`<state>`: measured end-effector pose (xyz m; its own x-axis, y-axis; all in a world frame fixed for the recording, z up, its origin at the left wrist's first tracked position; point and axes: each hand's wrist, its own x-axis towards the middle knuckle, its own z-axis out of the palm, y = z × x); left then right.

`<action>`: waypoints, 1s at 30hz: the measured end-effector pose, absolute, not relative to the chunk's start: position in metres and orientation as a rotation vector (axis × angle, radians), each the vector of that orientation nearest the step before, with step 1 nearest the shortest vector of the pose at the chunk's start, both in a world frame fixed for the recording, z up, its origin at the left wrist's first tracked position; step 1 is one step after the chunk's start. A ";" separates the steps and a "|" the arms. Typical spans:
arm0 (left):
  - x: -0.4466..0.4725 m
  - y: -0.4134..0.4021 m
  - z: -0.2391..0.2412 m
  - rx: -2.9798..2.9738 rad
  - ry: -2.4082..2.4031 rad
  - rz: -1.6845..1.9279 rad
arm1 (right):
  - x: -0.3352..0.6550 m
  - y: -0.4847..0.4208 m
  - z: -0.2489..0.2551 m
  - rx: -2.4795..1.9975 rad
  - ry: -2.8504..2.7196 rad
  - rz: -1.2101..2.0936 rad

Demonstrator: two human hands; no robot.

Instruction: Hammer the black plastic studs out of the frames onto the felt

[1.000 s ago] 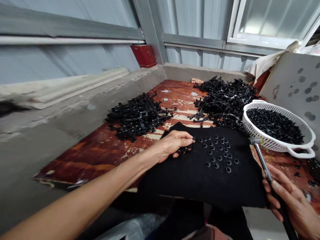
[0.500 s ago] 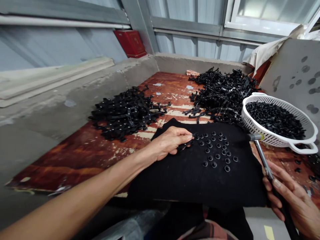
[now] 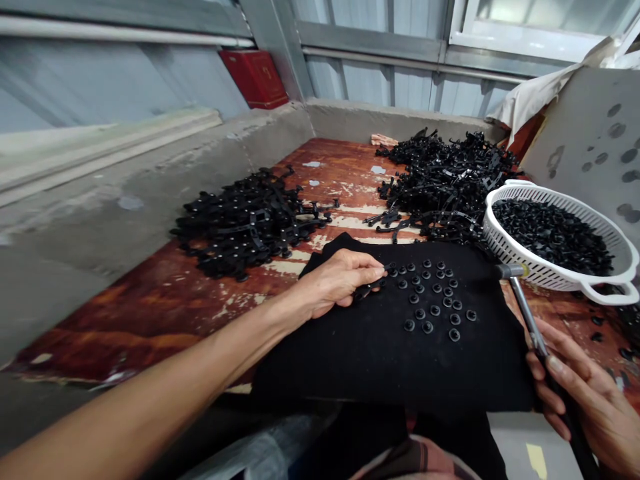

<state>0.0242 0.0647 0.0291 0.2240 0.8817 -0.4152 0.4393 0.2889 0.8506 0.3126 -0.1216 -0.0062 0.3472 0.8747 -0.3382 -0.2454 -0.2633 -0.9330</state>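
My left hand (image 3: 345, 280) is closed on a small black plastic part (image 3: 367, 289), most of it hidden under the fingers. It rests at the left of a group of round black caps (image 3: 435, 311), several of them spread over a black cloth (image 3: 350, 360). In my right hand (image 3: 583, 387) is a hammer (image 3: 525, 313) with a metal shaft and dark handle. The fingers wrap round its grip. Its head lies over the cloth's right edge, close to the white basket, apart from the caps.
A white slotted basket (image 3: 555, 193) full of small black pieces stands at the right. Piles of black plastic parts lie at the left (image 3: 250, 223) and at the back (image 3: 445, 177) of the worn red-brown table (image 3: 125, 320). A red box (image 3: 255, 79) sits in the corner.
The camera view has shifted slightly. Both hands keep nearly the same place and grip, and the caps on the cloth have not moved.
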 end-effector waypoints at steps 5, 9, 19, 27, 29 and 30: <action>0.025 0.066 0.030 1.334 1.395 0.469 | 0.313 -0.121 -0.007 -1.454 -0.622 1.202; 0.025 0.066 0.030 1.326 1.398 0.484 | 0.314 -0.122 -0.008 -1.447 -0.630 1.197; 0.024 0.064 0.030 1.328 1.398 0.492 | 0.321 -0.123 -0.014 -1.430 -0.654 1.229; 0.027 0.063 0.032 1.391 1.464 0.467 | 0.326 -0.125 -0.017 -1.447 -0.696 1.233; 0.028 0.064 0.033 1.428 1.477 0.464 | 0.324 -0.124 -0.016 -1.458 -0.685 1.214; 0.028 0.065 0.033 1.445 1.479 0.461 | 0.323 -0.124 -0.015 -1.456 -0.678 1.207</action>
